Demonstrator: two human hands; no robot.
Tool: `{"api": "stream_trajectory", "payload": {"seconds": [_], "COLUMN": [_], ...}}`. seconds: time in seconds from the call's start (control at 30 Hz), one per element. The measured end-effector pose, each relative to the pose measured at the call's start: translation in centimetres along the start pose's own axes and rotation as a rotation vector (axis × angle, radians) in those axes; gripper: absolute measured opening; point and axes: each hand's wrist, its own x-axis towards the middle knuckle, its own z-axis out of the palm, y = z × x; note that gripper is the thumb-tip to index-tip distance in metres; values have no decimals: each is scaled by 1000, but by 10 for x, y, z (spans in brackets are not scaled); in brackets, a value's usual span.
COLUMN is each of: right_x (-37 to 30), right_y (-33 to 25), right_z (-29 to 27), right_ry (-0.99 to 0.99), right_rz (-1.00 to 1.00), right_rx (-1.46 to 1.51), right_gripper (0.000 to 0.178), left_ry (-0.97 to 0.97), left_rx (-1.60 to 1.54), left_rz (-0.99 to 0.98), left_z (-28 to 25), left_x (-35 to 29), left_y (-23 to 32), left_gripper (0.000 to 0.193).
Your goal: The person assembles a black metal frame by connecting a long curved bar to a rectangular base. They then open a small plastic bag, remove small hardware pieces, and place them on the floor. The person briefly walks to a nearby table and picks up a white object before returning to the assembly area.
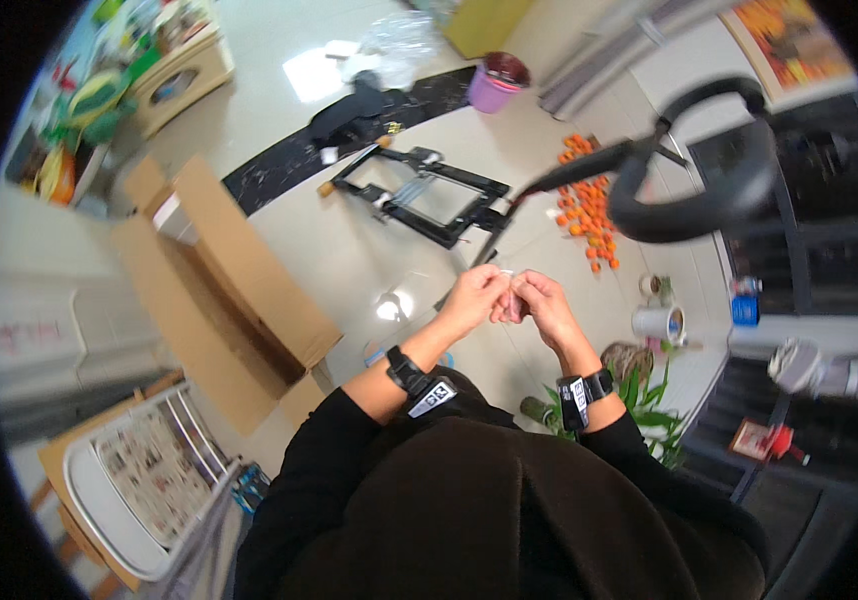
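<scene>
My left hand [475, 299] and my right hand [543, 304] meet in front of me, fingertips pinched together. Between them they hold a small clear plastic packet [507, 272], mostly hidden by the fingers; its contents cannot be made out. Just beyond the hands, a black metal frame [429, 235] lies on the floor, with a grey metal part across its middle. A black post runs from its right end up to a thick, padded black ring [639, 205], which stands high on the right.
An open, long cardboard box [239, 310] lies at left, above a folding chair [144, 480]. Many orange fruits [589, 215] are spread by the right wall. A purple bucket [494, 92], dark cloth [349, 108] and clear plastic wrap [399, 45] lie farther off. Potted plants [649, 400] stand at right.
</scene>
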Motion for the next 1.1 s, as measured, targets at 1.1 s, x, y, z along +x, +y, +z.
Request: {"api": "stream_trajectory", "payload": {"seconds": [1.1], "right_x": [-106], "right_y": [-25], "right_z": [-208], "right_ry": [237], "right_rz": [-501], "right_rx": [314], "right_gripper": [12], "left_ry": [-487], "left_rx": [-281], "left_rz": [-400], "left_z": [180], "left_x": [68], "left_y": [-19], "left_gripper": [40]}}
